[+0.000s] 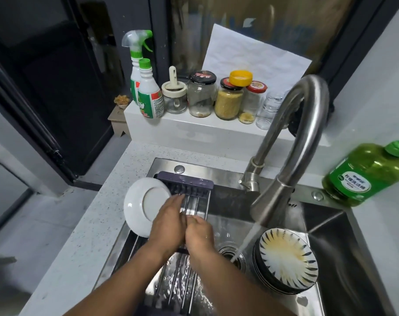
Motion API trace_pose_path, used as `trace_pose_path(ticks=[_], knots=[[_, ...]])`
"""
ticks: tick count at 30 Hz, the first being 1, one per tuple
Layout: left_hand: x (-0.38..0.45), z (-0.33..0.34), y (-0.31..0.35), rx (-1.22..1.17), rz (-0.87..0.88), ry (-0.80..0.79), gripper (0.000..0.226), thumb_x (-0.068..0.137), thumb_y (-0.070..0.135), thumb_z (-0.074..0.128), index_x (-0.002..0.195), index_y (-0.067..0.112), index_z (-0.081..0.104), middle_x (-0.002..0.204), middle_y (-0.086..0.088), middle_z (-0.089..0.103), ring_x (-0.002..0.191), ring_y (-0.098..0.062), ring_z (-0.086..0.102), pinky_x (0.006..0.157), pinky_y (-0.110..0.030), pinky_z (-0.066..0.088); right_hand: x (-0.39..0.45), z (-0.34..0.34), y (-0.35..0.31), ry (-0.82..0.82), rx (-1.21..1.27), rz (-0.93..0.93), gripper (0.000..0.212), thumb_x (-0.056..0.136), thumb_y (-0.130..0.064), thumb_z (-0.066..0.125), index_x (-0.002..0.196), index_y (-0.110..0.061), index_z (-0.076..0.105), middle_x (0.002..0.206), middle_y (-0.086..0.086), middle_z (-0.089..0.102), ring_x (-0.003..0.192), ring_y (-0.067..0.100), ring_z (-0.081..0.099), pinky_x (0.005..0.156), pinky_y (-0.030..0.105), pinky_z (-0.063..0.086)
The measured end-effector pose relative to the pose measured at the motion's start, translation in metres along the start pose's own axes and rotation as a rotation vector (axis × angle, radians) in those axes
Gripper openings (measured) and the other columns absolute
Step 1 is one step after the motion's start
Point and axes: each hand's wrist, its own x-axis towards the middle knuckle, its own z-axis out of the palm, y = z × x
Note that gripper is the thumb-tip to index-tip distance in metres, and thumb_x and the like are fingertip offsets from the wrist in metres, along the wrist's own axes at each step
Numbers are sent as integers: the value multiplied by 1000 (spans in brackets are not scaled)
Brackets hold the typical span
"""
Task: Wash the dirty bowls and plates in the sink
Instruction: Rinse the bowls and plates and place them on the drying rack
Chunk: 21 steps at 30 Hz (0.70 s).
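Washing station: a steel sink [358,245] was seen set into a pale speckled surface [84,236].
Running water: a stream was released from the curved faucet [292,160] and fell near the drain [231,255].
Dirty plates: a stack of striped plates [287,258] was left in the sink's right part, the top one smeared yellow-brown.
Clean plate: a white plate [139,206] was propped upside down at the left end of the roll-up rack [189,201].
Left hand: the left hand [168,222] was laid over the rack, fingers straight and together, touching the white plate's edge.
Right hand: the right hand [199,236] was pressed against the left, fingers loosely curled; nothing was seen held.
Ledge containers: two spray bottles [146,87] and glass jars [202,94] were lined up, one jar filled with yellow grains [228,103].
Detergent: a green bottle [365,172] was stood at the sink's right corner.
Room: a dark window was seen behind.
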Motion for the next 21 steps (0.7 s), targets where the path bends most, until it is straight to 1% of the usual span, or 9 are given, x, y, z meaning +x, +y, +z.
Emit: trace_pose_path(ticks=[1, 3, 5, 7, 9, 12, 15, 17, 21], knots=[[-5, 10, 9, -48, 1, -34, 51, 100, 5, 49, 149, 19, 47, 152, -2, 49, 138, -19, 47, 116, -35, 38, 0, -12, 3, 24, 67, 50, 26, 94, -30, 52, 89, -16, 73, 88, 7, 75, 83, 26, 70, 81, 44, 60], [-13, 32, 27, -145, -58, -116, 46, 98, 5, 51, 143, 18, 55, 139, -2, 61, 126, -16, 58, 109, -28, 43, -2, -39, 9, 55, 180, 158, 27, 99, -27, 50, 95, -12, 72, 94, 14, 73, 81, 27, 69, 78, 43, 60], [-21, 56, 42, -289, -159, -180, 35, 98, 6, 53, 129, 17, 66, 117, -2, 74, 105, -16, 68, 98, -33, 53, -4, -66, 18, 90, 289, 232, 31, 102, -26, 49, 97, -5, 71, 97, 21, 71, 77, 26, 66, 69, 38, 59], [-31, 79, 62, -521, -283, -234, 22, 100, 7, 54, 99, 15, 74, 79, -1, 74, 67, -13, 68, 69, -34, 59, -7, -97, 26, 58, 454, 284, 34, 105, -22, 44, 102, 5, 66, 91, 22, 68, 78, 26, 64, 59, 34, 54], [-37, 98, 78, -682, -423, -257, 23, 101, 8, 53, 85, 6, 69, 60, -3, 67, 46, -12, 58, 47, -25, 48, -13, -126, 27, 13, 563, 303, 35, 107, -14, 37, 91, 7, 61, 71, 18, 65, 74, 24, 58, 59, 30, 48], [-40, 133, 93, -913, -668, -269, 17, 103, 15, 55, 96, 2, 63, 63, -10, 66, 46, -18, 59, 40, -25, 45, -6, -165, 35, -34, 562, 266, 32, 103, -8, 42, 90, 8, 66, 61, 16, 70, 75, 28, 63, 70, 35, 51], [-39, 162, 95, -1093, -831, -313, 29, 105, 18, 47, 82, 4, 60, 60, -12, 61, 39, -19, 50, 35, -24, 38, 12, -191, 46, 76, 438, 281, 29, 101, -11, 49, 95, 7, 70, 67, 17, 72, 61, 26, 68, 58, 32, 54], [-42, 179, 101, -1096, -895, -287, 35, 106, 15, 45, 75, 5, 57, 55, -14, 61, 35, -19, 50, 33, -22, 38, 23, -212, 60, 159, 353, 291, 22, 101, -6, 51, 83, 1, 62, 72, 16, 67, 58, 24, 62, 53, 29, 52], [-48, 202, 104, -987, -892, -245, 33, 104, 8, 47, 75, 5, 63, 54, -9, 65, 36, -15, 54, 35, -20, 44, 38, -245, 87, 247, 331, 301, 24, 101, -5, 49, 77, -6, 52, 74, 13, 56, 61, 23, 57, 60, 29, 51]])
